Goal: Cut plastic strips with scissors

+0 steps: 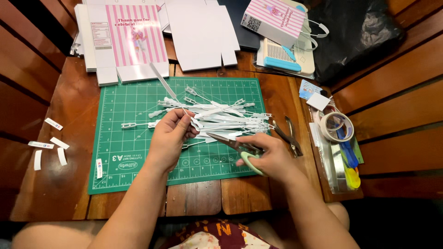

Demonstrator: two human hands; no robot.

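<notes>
My left hand [170, 138] pinches a long white plastic strip [162, 82] that sticks up and away over the green cutting mat [127, 152]. Gripping green-handled scissors [233, 146] is my right hand [272, 154], the blades pointing left toward the left hand's fingers. A pile of several white plastic handle strips [221, 117] lies on the mat just beyond both hands.
Flat pink-striped box cutouts [122, 39] and white card blanks [200, 34] lie at the table's far side. A folded pink box [276, 18], a black bag [355, 32], a tape roll [336, 127], pliers [288, 136] and paper scraps [48, 147] surround the mat.
</notes>
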